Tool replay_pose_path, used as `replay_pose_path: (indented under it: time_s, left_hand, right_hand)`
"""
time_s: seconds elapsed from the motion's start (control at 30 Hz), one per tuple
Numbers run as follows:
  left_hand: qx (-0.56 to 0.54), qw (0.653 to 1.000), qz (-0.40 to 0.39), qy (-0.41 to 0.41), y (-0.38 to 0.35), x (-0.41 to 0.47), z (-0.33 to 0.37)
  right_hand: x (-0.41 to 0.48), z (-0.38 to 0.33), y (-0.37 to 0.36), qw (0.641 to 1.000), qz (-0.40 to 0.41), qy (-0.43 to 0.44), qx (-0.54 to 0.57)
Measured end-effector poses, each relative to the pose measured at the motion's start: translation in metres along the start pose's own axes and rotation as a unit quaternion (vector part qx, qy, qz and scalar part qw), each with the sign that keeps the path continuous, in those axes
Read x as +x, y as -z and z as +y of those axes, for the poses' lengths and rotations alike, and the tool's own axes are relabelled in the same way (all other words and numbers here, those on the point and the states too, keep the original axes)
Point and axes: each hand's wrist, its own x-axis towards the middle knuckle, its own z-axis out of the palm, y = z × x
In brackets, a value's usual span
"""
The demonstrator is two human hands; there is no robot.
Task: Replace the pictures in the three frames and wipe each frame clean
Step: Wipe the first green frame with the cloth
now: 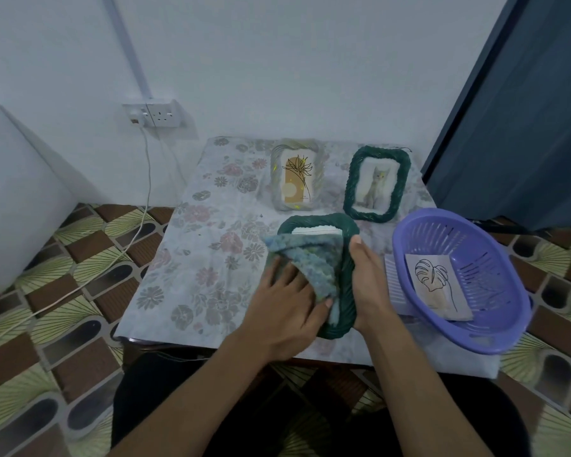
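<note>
A blue-green cloth [302,258] is pressed onto the closest green frame [317,220] by the left hand [285,296] — fingers spread out pretty flat, with a fold of cloth draped over the forefinger. That frame's right edge is gripped by the right hand [366,282], thumb laid on top, the other fingers hidden underneath. It's placed at the front of the flowery table [192,258]. Further back two more are set side by side — a pale frame [277,179] with a flower drawing and a cat frame [379,154] in green. A leaf drawing [437,285] is parked in the purple basket [495,291] on the right.
</note>
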Motion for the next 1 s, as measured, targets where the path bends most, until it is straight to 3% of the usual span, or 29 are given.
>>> replay_pose_path:
  time_s: [0.13,0.4,0.63,0.77,0.9,1.0]
  left_hand:
    - [-0.005,0.995,-0.027,0.097,0.004,0.008,-0.023]
    - [-0.131,0.978,0.013,0.163,0.02,0.033,-0.05]
    - [-0.228,0.932,0.101,0.264,0.024,0.035,-0.07]
    - [-0.285,0.886,0.16,0.328,0.011,0.027,-0.088]
    - [-0.261,0.88,0.184,0.352,-0.006,0.012,-0.113]
    - [-0.202,0.884,0.161,0.39,-0.021,-0.001,-0.132]
  right_hand:
    - [-0.003,0.003,-0.001,1.0,-0.008,-0.005,0.001]
    - [-0.007,0.019,-0.017,0.999,-0.006,-0.021,-0.038]
    - [-0.005,0.021,-0.02,0.997,-0.011,0.002,-0.072]
    - [-0.001,0.03,-0.024,0.996,-0.006,0.004,-0.084]
    - [0.008,0.028,-0.026,0.998,-0.004,-0.016,-0.054]
    - [0.015,0.026,-0.029,0.999,0.006,-0.031,-0.035]
